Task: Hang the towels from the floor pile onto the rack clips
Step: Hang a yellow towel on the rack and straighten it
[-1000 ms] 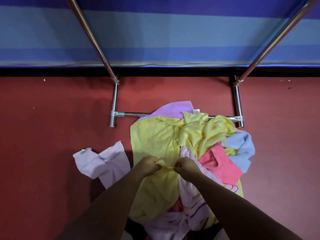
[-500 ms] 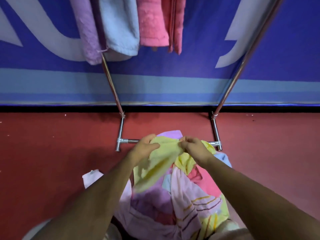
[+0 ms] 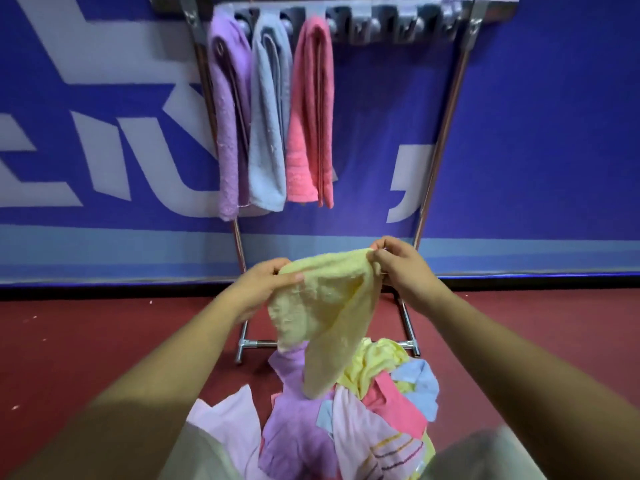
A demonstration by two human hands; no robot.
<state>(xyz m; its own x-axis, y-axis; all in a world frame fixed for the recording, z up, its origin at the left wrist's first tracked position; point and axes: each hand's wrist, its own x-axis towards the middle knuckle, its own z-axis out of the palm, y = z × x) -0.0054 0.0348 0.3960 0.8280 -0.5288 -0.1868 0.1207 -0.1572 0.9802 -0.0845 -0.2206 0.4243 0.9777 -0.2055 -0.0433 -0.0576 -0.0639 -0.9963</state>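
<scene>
Two hands, left hand (image 3: 265, 289) and right hand (image 3: 403, 268), now pinch the yellow towel (image 3: 322, 306) lifted off the floor pile (image 3: 346, 410), below the rack clips (image 3: 391, 26); clipping comes next.

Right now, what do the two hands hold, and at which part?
Both hold one yellow towel by its top edge: left hand at the left end, right hand at the right end.

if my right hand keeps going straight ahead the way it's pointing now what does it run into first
Probably the rack's right upright pole, just beyond the right hand and its grip on the yellow towel; then the blue wall banner. Depth is unclear.
</scene>
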